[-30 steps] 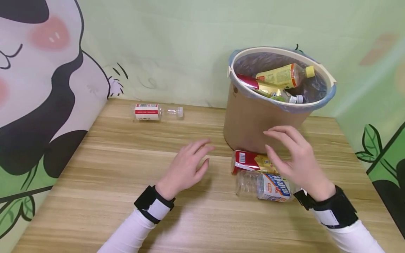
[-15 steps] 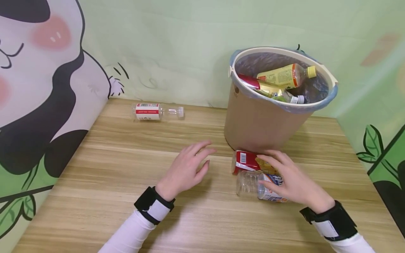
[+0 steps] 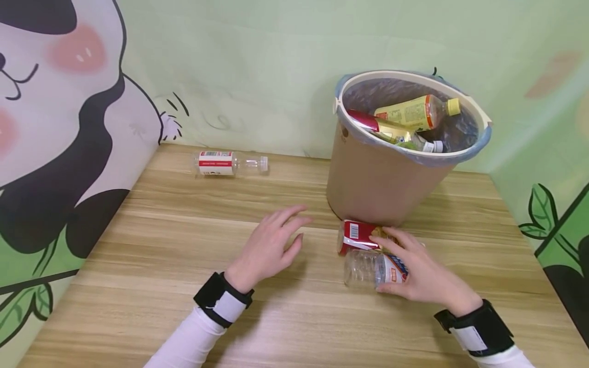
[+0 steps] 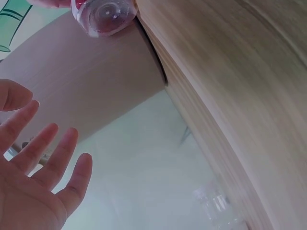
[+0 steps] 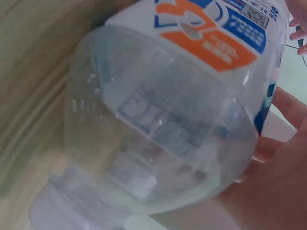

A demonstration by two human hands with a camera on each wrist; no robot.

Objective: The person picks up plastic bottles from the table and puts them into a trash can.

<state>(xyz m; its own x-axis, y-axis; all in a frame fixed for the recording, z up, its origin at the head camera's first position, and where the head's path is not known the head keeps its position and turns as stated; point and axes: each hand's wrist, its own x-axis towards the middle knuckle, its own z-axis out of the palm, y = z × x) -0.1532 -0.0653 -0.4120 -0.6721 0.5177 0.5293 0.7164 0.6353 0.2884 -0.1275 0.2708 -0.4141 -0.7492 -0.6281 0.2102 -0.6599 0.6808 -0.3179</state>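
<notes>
My right hand (image 3: 421,276) holds a clear plastic bottle (image 3: 361,268) with a blue, orange and white label, thumb at its near side and fingers over the far side. The bottle (image 5: 158,129) lies on the table and fills much of the right wrist view, its cap at the lower left. Just behind it lies a red and gold bottle (image 3: 361,237), partly under my fingers, against the bin. My left hand (image 3: 271,245) hovers over the table with loosely spread fingers, holding nothing. In the left wrist view this hand (image 4: 33,187) is likewise bare.
A brown bin (image 3: 368,184) with a blue liner stands at the back right, several bottles inside, including a yellow-labelled bottle (image 3: 409,113). Another clear bottle (image 3: 216,163) with a red and white label lies at the back left. A printed cloth (image 3: 230,76) borders the table (image 3: 184,245).
My right hand has come down from in front of the bin onto the clear bottle, its thumb now along the near side. The left hand has stayed almost still.
</notes>
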